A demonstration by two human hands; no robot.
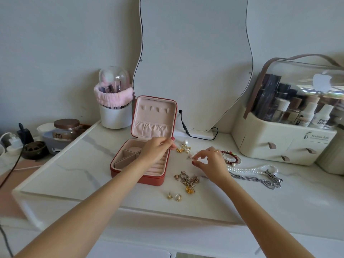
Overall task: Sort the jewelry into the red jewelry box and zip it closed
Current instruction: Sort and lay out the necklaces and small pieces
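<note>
From the head view I see the red jewelry box [141,161] standing open at the centre of the frame on the white marble bench [74,170], its lid upright and the pink-lined tray facing up. My left hand [158,148] reaches across the box's right side with the fingers drawn together near its right rim; I cannot tell whether it grips anything. My right hand [208,161] hovers just right of the box, thumb and forefinger pinched on a small pale earring [190,156].

Between the two hands lie pearl and gold earrings [184,147]. Behind the right hand sits a dark red bead bracelet [231,157]. To the right, a white pearl necklace [255,169] lies beside a silver chain [264,181]. Below the right hand is a tangle of gold chain [188,181], and lower still two small gold stud earrings [175,196].

At upper centre a wavy mirror [193,53] leans on the wall, with a brush holder [114,107] to its left and a cosmetics organizer [290,131] at the right edge.
</note>
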